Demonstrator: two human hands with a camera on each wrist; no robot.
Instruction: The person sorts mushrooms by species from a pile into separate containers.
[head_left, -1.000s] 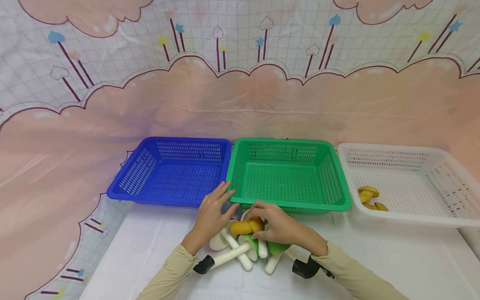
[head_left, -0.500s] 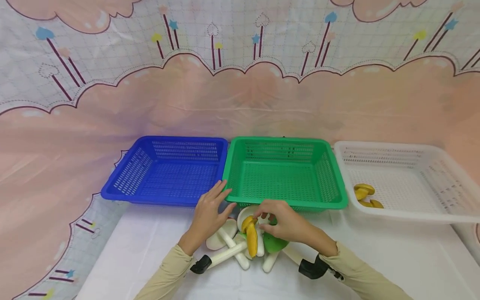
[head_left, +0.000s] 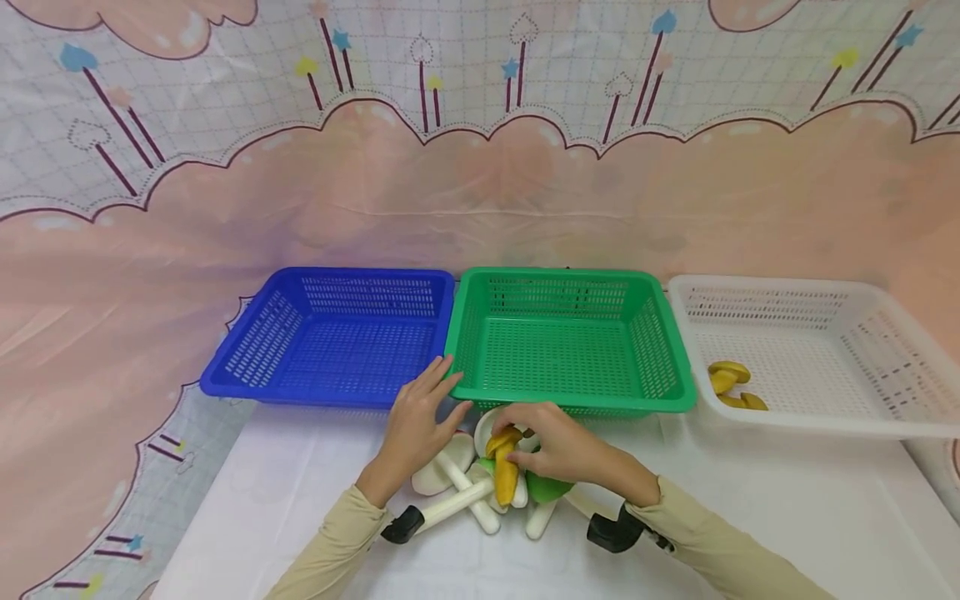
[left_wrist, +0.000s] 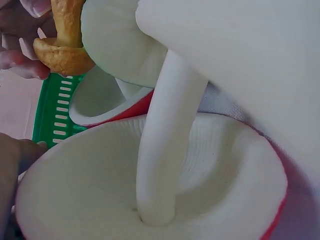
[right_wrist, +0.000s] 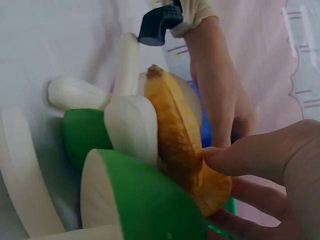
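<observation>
Beside white stems (right_wrist: 131,127), the mushroom (right_wrist: 174,117) looks mottled gold.

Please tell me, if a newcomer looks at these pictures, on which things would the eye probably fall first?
Probably on the three baskets in a row: the blue basket at left, the green basket in the middle and the white basket at right. Next may come the yellow mushroom that the right hand holds above the white-stemmed mushrooms, in front of the green basket.
</observation>
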